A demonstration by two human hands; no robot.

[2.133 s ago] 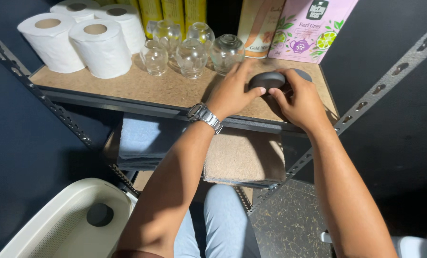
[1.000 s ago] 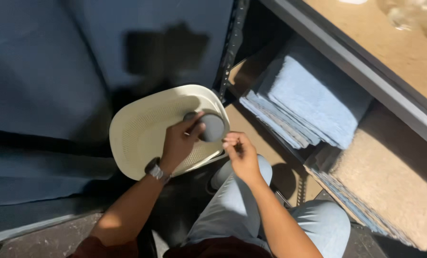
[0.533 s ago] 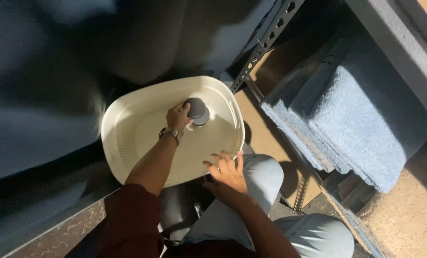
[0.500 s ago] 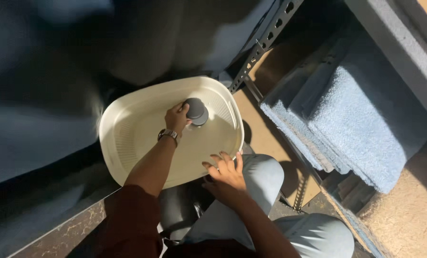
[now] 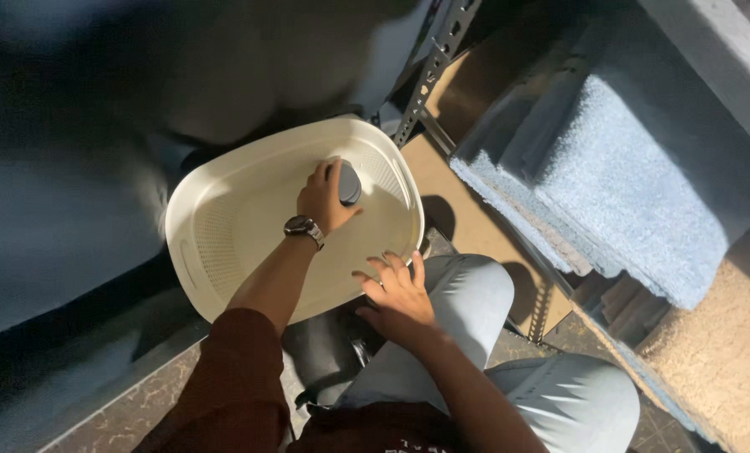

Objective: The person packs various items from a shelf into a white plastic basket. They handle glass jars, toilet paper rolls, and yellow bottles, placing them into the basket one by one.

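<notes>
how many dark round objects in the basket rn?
1 visible: a dark grey round disc-like object in the left hand, inside the cream perforated plastic basket toward its far right. The hand may hide others.

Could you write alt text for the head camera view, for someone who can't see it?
A person's left hand holds a dark round object inside a cream plastic basket, while the right hand rests open by the knee; folded blue towels sit on a shelf alongside.

This looks like a storage room or stockroom: a dark metal shelving rack with perforated uprights [image 5: 432, 63] holds folded blue terry towels [image 5: 618, 176], and a cream perforated plastic basket [image 5: 224, 243] stands on the speckled stone floor [image 5: 123, 411].
</notes>
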